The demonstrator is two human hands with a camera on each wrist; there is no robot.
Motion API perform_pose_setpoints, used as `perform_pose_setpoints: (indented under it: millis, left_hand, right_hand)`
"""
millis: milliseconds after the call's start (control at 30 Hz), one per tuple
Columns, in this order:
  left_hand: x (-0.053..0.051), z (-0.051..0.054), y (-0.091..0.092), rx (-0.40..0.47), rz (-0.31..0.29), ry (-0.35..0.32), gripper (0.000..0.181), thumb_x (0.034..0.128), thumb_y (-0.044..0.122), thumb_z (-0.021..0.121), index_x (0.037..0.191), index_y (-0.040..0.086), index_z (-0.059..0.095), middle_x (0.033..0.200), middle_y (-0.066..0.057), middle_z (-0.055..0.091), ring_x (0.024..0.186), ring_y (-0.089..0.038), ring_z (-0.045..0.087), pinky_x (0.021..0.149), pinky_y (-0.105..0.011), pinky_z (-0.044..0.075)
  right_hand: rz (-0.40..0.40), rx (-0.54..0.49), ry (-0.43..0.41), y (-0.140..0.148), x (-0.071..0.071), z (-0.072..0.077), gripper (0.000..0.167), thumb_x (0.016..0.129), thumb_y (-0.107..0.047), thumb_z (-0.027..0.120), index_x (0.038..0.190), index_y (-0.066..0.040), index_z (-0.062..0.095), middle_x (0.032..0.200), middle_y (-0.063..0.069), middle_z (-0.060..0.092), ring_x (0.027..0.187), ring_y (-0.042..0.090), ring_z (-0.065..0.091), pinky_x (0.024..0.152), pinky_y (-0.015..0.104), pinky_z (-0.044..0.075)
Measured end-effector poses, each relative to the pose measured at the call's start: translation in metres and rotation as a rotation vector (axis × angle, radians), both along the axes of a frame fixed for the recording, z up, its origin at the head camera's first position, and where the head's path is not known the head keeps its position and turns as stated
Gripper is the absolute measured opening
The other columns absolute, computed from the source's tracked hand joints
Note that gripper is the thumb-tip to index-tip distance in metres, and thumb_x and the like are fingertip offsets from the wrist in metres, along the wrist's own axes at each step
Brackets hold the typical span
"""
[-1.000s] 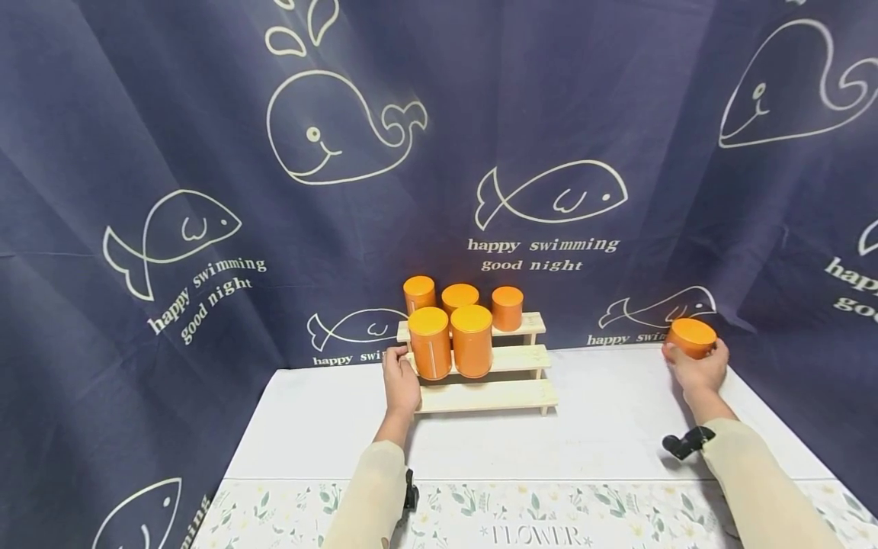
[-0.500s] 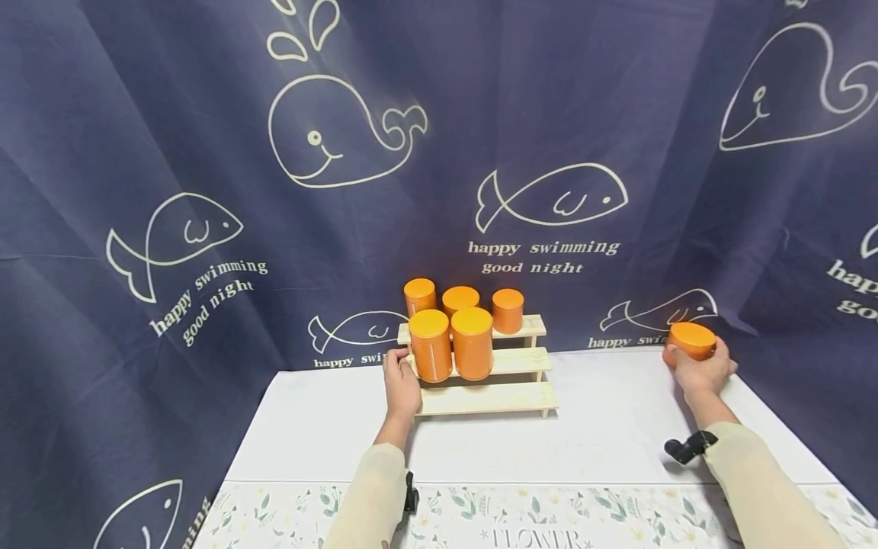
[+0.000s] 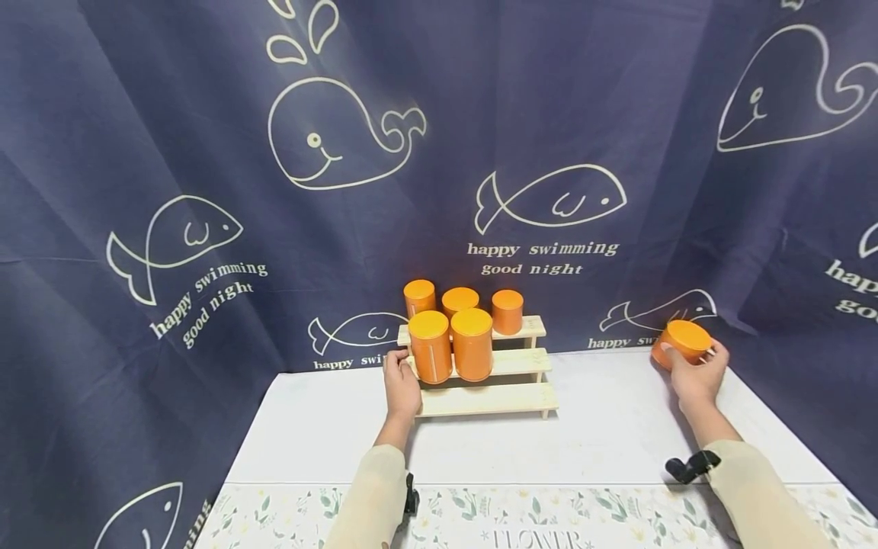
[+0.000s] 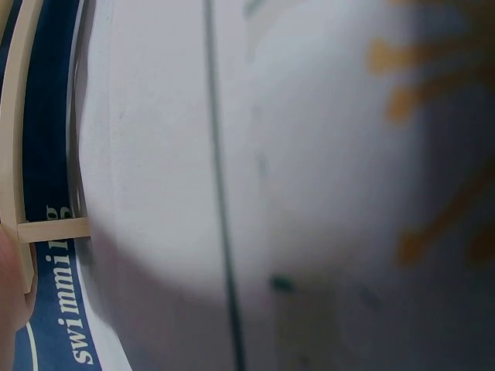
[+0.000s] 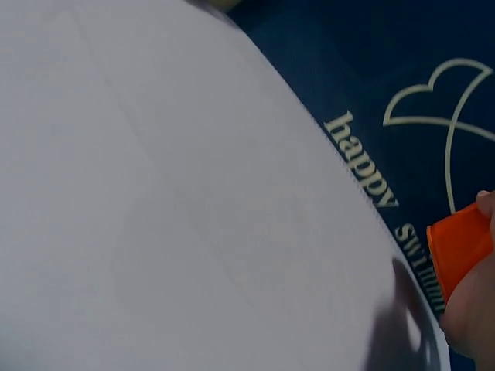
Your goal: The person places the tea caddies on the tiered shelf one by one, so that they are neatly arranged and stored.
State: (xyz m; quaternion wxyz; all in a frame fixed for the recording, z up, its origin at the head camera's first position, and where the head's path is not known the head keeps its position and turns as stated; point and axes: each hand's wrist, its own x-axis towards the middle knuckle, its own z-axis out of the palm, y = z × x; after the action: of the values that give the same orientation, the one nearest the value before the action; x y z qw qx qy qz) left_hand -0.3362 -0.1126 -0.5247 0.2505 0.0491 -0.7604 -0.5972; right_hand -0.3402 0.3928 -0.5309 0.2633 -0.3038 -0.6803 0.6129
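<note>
A tiered wooden display rack (image 3: 487,399) stands on the white table, and my left hand (image 3: 403,387) grips its left end. In the left wrist view, a finger (image 4: 9,290) lies against the rack's pale wood (image 4: 11,147). Two taller orange canisters (image 3: 472,347) stand on the middle tier. Three more canisters stand on the top tier, the rightmost canister (image 3: 507,313) being short. Far to the right, my right hand (image 3: 700,379) holds an orange canister (image 3: 679,341) between thumb and fingers, its lid tilted leftward. In the right wrist view, only part of that canister (image 5: 462,241) shows.
The white table (image 3: 604,427) has a flower-printed strip (image 3: 453,507) along its front. Behind it hangs a dark blue curtain (image 3: 439,229) with whales, fish and lettering. The curtain also closes in the right side, near my right hand.
My right hand has shifted slightly left with its canister, which now leans more to the left. The left hand, the rack and the canisters on it have stayed in place.
</note>
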Motion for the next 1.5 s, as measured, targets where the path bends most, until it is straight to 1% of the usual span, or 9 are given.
perform_pose_setpoints:
  millis: [67, 167, 233, 333, 600, 733, 1000, 1200, 1500]
  left_hand:
    - [0.000, -0.001, 0.000, -0.005, 0.003, 0.003, 0.021, 0.1053, -0.002, 0.040, 0.117, -0.002, 0.057, 0.124, -0.020, 0.056, 0.122, -0.033, 0.055, 0.110, -0.049, 0.044]
    - [-0.001, -0.001, -0.001, -0.010, 0.004, 0.012, 0.021, 0.1052, -0.002, 0.040, 0.117, -0.002, 0.058, 0.122, -0.020, 0.056, 0.120, -0.032, 0.055, 0.108, -0.048, 0.044]
    - [-0.001, -0.002, -0.001, -0.013, 0.001, 0.016, 0.021, 0.1053, -0.002, 0.040, 0.117, -0.001, 0.058, 0.122, -0.020, 0.056, 0.119, -0.032, 0.055, 0.108, -0.048, 0.045]
    - [-0.002, -0.003, -0.002, -0.015, -0.006, 0.018, 0.022, 0.1055, -0.002, 0.040, 0.117, -0.001, 0.058, 0.122, -0.020, 0.056, 0.120, -0.032, 0.055, 0.109, -0.048, 0.044]
    - [-0.004, -0.006, -0.001, -0.018, 0.002, 0.019, 0.022, 0.1056, -0.002, 0.041, 0.118, 0.000, 0.059, 0.122, -0.019, 0.056, 0.121, -0.033, 0.056, 0.109, -0.049, 0.045]
    - [-0.004, -0.006, -0.001, -0.013, 0.002, 0.015, 0.022, 0.1059, -0.002, 0.040, 0.118, -0.001, 0.058, 0.123, -0.019, 0.056, 0.121, -0.033, 0.055, 0.109, -0.049, 0.045]
    - [-0.001, -0.004, -0.001, -0.003, -0.003, 0.013, 0.022, 0.1060, -0.002, 0.040, 0.119, -0.002, 0.058, 0.126, -0.021, 0.056, 0.124, -0.035, 0.055, 0.111, -0.049, 0.044]
    - [0.000, -0.005, -0.001, -0.013, 0.006, 0.011, 0.022, 0.1055, -0.002, 0.040, 0.118, -0.001, 0.058, 0.124, -0.020, 0.056, 0.122, -0.033, 0.055, 0.109, -0.049, 0.045]
    - [0.001, -0.001, 0.001, -0.001, -0.005, 0.007, 0.022, 0.1059, -0.003, 0.039, 0.119, -0.002, 0.057, 0.125, -0.021, 0.055, 0.124, -0.034, 0.055, 0.110, -0.050, 0.044]
  right_hand:
    - [0.005, 0.011, 0.023, -0.005, 0.003, 0.002, 0.082, 0.096, -0.026, 0.075, 0.161, -0.028, 0.025, 0.153, -0.006, 0.042, 0.133, 0.010, 0.048, 0.116, 0.019, 0.042]
    - [0.029, 0.018, 0.059, -0.013, 0.008, 0.007, 0.082, 0.095, -0.023, 0.076, 0.159, -0.026, 0.027, 0.135, -0.018, 0.041, 0.115, 0.000, 0.046, 0.103, 0.013, 0.044]
    - [0.045, 0.030, 0.086, -0.018, 0.011, 0.010, 0.081, 0.094, -0.022, 0.077, 0.159, -0.024, 0.027, 0.125, -0.021, 0.039, 0.107, -0.003, 0.045, 0.097, 0.011, 0.042]
    - [0.060, 0.066, 0.121, -0.025, 0.014, 0.014, 0.081, 0.094, -0.020, 0.077, 0.159, -0.020, 0.029, 0.118, -0.024, 0.037, 0.102, -0.005, 0.043, 0.095, 0.011, 0.038]
    - [0.132, 0.137, 0.179, -0.045, 0.019, 0.030, 0.079, 0.093, -0.020, 0.079, 0.158, -0.014, 0.034, 0.117, -0.024, 0.040, 0.104, -0.005, 0.043, 0.101, 0.020, 0.038]
    - [0.179, 0.165, 0.173, -0.053, 0.022, 0.035, 0.080, 0.092, -0.020, 0.081, 0.158, -0.014, 0.035, 0.118, -0.025, 0.042, 0.105, -0.006, 0.045, 0.098, 0.016, 0.038]
    - [0.251, 0.210, 0.145, -0.066, 0.029, 0.037, 0.081, 0.092, -0.020, 0.081, 0.159, -0.012, 0.036, 0.118, -0.026, 0.045, 0.105, -0.008, 0.047, 0.095, 0.010, 0.043]
    - [0.357, 0.215, 0.183, -0.077, 0.035, 0.040, 0.080, 0.093, -0.018, 0.081, 0.158, -0.009, 0.036, 0.119, -0.025, 0.047, 0.107, -0.006, 0.051, 0.086, 0.002, 0.047]
    - [0.529, 0.311, 0.237, -0.100, 0.049, 0.043, 0.080, 0.094, -0.014, 0.080, 0.159, -0.002, 0.034, 0.122, -0.021, 0.051, 0.107, -0.012, 0.055, 0.090, 0.001, 0.048]
